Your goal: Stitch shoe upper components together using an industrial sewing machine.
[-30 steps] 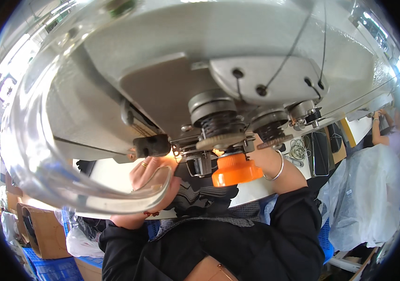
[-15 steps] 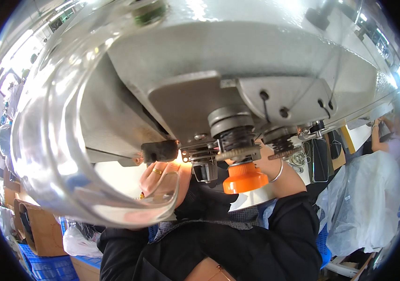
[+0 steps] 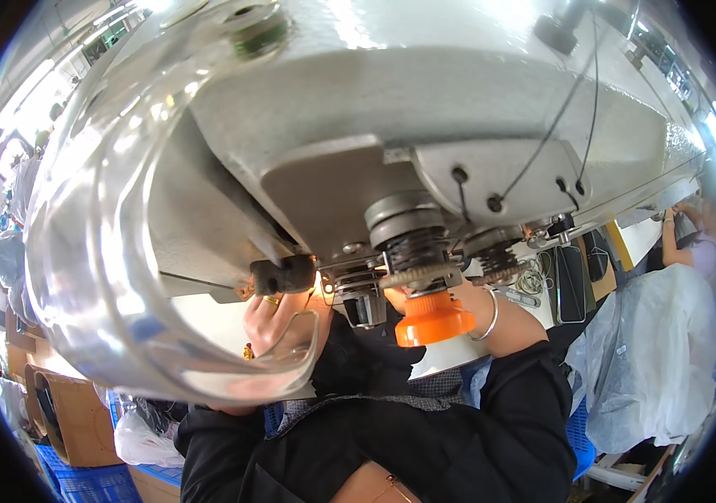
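Observation:
A grey-white sewing machine head (image 3: 307, 92) fills the upper view, with an orange knob (image 3: 435, 320) under its tension discs. Beyond its lower edge my left hand (image 3: 272, 325), with a gold ring, lies beside black cloth (image 3: 362, 356). Its fingertips are hidden behind a dark machine part (image 3: 284, 274) and a clear curved guard (image 3: 299, 356). My right hand (image 3: 393, 299) is almost wholly covered by the tension parts and the knob. Only a bit of skin and the forearm with a silver bracelet (image 3: 490, 314) show. Black threads (image 3: 552, 134) run through holes in a metal plate (image 3: 504, 172).
At the left stand a cardboard box (image 3: 81, 419), blue crates (image 3: 94, 482) and a white plastic bag (image 3: 144, 440). To the right are clear plastic sheeting (image 3: 651, 360), a coil of pale cord (image 3: 532, 285) and another person's arm (image 3: 672, 243). A small lamp glows near my left fingers.
The machine has shifted slightly left in view. My left hand has slid a little forward, its ring nearer the dark part. The right wrist has moved slightly left, and the threads show more sharply.

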`<state>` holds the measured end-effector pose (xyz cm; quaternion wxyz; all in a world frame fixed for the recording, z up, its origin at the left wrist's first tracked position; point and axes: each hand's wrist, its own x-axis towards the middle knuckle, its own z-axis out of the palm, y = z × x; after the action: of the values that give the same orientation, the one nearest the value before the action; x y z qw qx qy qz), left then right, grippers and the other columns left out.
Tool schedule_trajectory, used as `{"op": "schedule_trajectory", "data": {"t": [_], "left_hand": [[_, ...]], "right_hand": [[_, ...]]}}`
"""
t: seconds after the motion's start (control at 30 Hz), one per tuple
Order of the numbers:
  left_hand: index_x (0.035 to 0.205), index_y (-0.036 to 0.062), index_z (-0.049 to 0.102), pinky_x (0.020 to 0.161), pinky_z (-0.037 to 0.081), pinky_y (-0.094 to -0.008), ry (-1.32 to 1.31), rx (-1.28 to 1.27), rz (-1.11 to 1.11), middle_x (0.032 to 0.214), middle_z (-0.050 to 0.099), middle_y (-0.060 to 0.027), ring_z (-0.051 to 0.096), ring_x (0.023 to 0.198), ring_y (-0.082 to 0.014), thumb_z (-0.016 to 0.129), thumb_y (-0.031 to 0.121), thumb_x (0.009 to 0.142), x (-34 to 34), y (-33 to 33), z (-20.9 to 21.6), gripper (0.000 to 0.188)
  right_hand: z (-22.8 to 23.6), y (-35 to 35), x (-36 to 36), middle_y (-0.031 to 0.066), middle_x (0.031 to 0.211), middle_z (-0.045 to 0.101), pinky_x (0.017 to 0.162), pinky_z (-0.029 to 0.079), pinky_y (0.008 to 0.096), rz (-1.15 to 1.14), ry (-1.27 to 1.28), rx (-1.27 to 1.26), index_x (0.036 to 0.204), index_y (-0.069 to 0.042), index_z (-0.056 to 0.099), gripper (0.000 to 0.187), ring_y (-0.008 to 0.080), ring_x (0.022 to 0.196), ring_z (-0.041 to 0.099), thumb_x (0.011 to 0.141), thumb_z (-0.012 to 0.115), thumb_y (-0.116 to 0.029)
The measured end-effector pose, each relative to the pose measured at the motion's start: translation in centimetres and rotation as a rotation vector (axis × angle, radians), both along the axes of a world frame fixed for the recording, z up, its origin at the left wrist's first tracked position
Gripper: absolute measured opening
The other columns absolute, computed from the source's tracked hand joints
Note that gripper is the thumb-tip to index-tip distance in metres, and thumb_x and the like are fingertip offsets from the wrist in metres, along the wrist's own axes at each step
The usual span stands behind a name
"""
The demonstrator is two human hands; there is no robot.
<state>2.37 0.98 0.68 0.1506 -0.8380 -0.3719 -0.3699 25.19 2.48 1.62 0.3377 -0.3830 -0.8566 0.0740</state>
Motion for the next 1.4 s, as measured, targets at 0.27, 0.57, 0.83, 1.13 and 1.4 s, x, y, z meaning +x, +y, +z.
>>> {"op": "schedule_trajectory", "data": {"t": [0.27,0.57,0.83,1.13,1.4], "left_hand": [[0.077,0.0066,0.067,0.061,0.047,-0.0365,0.012,-0.077,-0.151,0.096,0.065,-0.0074,0.062,0.077,-0.0245,0.068,0.015,0.058,-1.1,0.3,1.1,0.021],[0.090,0.0149,0.068,0.065,0.039,-0.0360,0.155,0.028,-0.045,0.083,0.063,0.0029,0.057,0.069,-0.0181,0.070,0.024,0.072,-2.3,1.3,1.1,0.020],[0.076,0.0093,0.069,0.047,0.046,-0.0317,0.086,0.012,-0.138,0.078,0.063,-0.0054,0.060,0.060,-0.0210,0.073,0.014,0.050,-2.2,0.5,2.6,0.026],[0.077,0.0076,0.068,0.046,0.044,-0.0337,0.051,-0.044,-0.145,0.082,0.064,-0.0049,0.058,0.060,-0.0209,0.073,0.012,0.054,-1.8,0.4,1.8,0.024],[0.077,0.0172,0.065,0.060,0.035,-0.0382,0.040,-0.045,-0.116,0.078,0.062,0.0029,0.059,0.070,-0.0180,0.070,0.021,0.066,-2.2,1.4,0.8,0.013]], "right_hand": [[-1.7,-1.5,-1.5,0.0105,0.059,0.054,0.048,0.043,0.0402,-0.061,-0.041,0.022,0.063,-0.007,0.065,0.023,0.0301,0.055,0.058,0.074,0.071,-0.026],[1.1,-3.1,-2.2,0.0083,0.054,0.052,0.045,0.040,0.0403,-0.062,-0.189,0.163,0.064,-0.011,0.062,0.035,0.0286,0.052,0.056,0.079,0.068,-0.042],[-0.7,-2.9,-1.8,0.0075,0.066,0.056,0.046,0.042,0.0406,-0.046,0.050,0.079,0.077,-0.009,0.063,0.007,0.0273,0.059,0.060,0.072,0.065,-0.014],[0.5,-3.1,-1.6,0.0079,0.065,0.054,0.047,0.041,0.0402,-0.020,-0.007,-0.053,0.076,-0.005,0.065,0.007,0.0285,0.058,0.059,0.073,0.066,-0.011],[-0.1,-2.5,-2.0,0.0057,0.060,0.054,0.047,0.038,0.0385,-0.036,-0.135,0.087,0.075,-0.008,0.065,0.022,0.0270,0.053,0.055,0.070,0.074,-0.027]]}}
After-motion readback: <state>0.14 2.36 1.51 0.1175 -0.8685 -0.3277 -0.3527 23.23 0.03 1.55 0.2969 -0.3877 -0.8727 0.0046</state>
